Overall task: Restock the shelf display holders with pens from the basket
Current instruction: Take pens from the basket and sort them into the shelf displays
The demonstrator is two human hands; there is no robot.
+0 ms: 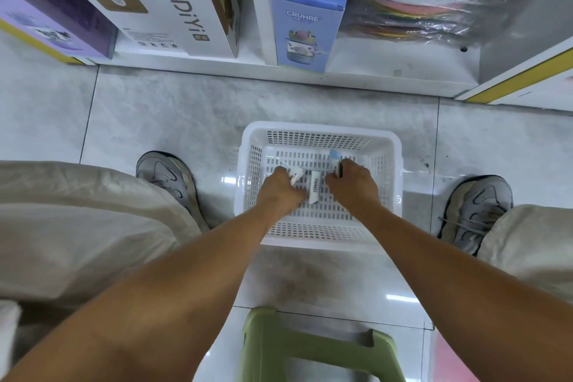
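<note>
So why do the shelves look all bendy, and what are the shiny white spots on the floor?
Head view: the wide-angle lens bends the shelf edge and leans the boxes outward; the white streaks on the floor tiles are glare from lights overhead; the items in the left hand and right hand inside the basket are smeared, too blurry to read.

The fingers of the left hand and the right hand are curled out of sight inside the basket, so the full length of the pens held cannot be made out. The print on the white label between them is too small to read. The green stool is cut off by the lower edge, and the purple box by the left edge.
</note>
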